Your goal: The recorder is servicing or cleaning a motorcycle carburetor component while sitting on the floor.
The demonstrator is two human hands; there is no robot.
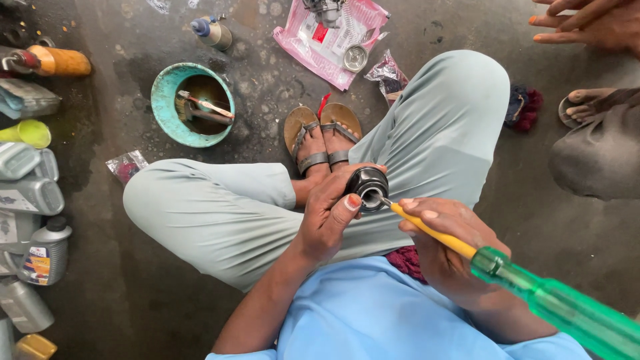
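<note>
Grey oil bottles [40, 247] line the floor's left edge, near a teal bowl [192, 103] holding a brush. Above the person's lap, the left hand [330, 217] grips a round black part [367, 187], fingers wrapped about it. The right hand [447, 243] is closed on a yellow-shafted, green-handled screwdriver [520, 283], its tip in the part's opening. Another person's hand [590, 23] shows top right.
</note>
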